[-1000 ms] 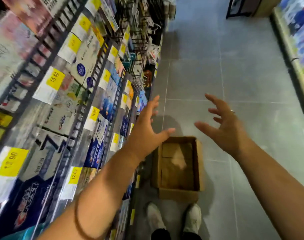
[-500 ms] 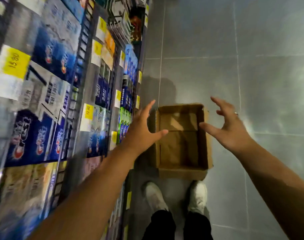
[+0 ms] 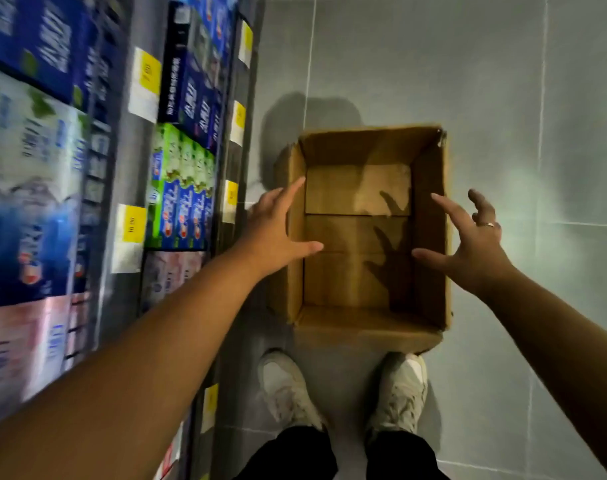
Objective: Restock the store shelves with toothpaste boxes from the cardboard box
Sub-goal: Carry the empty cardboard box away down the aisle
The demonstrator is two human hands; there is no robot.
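Both hands had dropped closer to the cardboard box [image 3: 364, 325] since the earlier frame, and the view had tipped further down, so the box now sat at mid-frame.

- Box: on the grey tiled floor [image 3: 503, 81], opening facing up at the camera. Long axis ran up and down the frame, the near end just beside the person's pale shoes [image 3: 290, 386] at lower centre. Bottom flaps in view, with the shadow of a hand lying across them.
- Left hand [image 3: 274, 233]: over the box's left wall, fingers straight and spread, thumb reaching in over the interior. It gripped nothing. Contact with the rim could not be told.
- Right hand [image 3: 468, 244]: over the box's right wall, fingers spread and lightly bent, holding nothing. A ring [image 3: 486, 224] showed on one finger.
- Shelves [image 3: 122, 174]: filled the left of the frame, blurred. Green-and-blue toothpaste boxes [image 3: 181, 199] stood in a row at centre left, dark blue ones above them, pink ones below. Yellow price tags [image 3: 148, 76] sat on the shelf edges.
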